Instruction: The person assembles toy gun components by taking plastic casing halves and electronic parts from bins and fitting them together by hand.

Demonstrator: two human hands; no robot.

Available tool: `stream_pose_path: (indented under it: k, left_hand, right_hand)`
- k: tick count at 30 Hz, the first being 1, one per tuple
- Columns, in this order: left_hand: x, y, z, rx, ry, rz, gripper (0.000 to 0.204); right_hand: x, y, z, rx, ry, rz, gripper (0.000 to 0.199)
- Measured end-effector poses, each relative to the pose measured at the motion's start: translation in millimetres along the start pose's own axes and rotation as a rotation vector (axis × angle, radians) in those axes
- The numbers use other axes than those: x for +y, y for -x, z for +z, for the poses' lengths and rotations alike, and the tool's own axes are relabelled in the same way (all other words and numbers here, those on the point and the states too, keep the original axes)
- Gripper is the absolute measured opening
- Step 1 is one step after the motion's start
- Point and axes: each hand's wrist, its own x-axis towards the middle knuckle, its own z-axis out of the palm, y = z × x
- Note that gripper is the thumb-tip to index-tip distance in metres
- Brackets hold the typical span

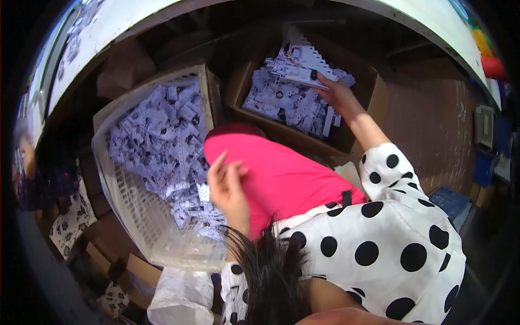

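My right hand (338, 97) reaches out over a cardboard box (238, 86) and grips the edge of a flat white plastic panel (298, 62). That panel has a stepped, toothed edge, and small dark and reddish details show on it. Below it, many small white plastic parts (271, 97) with a few dark bits fill the box. My left hand (230, 189) is raised beside my pink-covered leg, fingers apart and holding nothing. Close to it is a white lattice plastic basket (135, 211), heaped with similar white plastic parts (157, 130).
A pale table edge (179, 12) curves across the top. At the far left, another person's hand (28, 157) and dark sleeve show. Cardboard boxes (143, 271) and a white plastic bag (181, 298) lie at lower left. A blue flat object (449, 200) sits at right.
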Motion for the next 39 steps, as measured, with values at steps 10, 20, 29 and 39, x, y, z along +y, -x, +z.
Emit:
stream_pose_path:
  k: [10,20,29,39]
  left_hand:
    - [9,-73,56,-0.408,0.766,-0.353,0.056]
    - [44,75,7,0.038,-0.062,0.624,0.037]
    - [0,121,12,-0.035,-0.637,0.469,0.068]
    - [-7,113,-2,0.116,-0.354,-0.022,0.043]
  right_hand:
    - [-56,199,70,-0.225,0.133,0.099,0.035]
    - [14,277,45,-0.336,0.184,0.224,0.046]
    - [35,277,24,-0.537,0.514,0.083,0.045]
    - [46,155,-11,-0.564,0.931,-0.176,0.045]
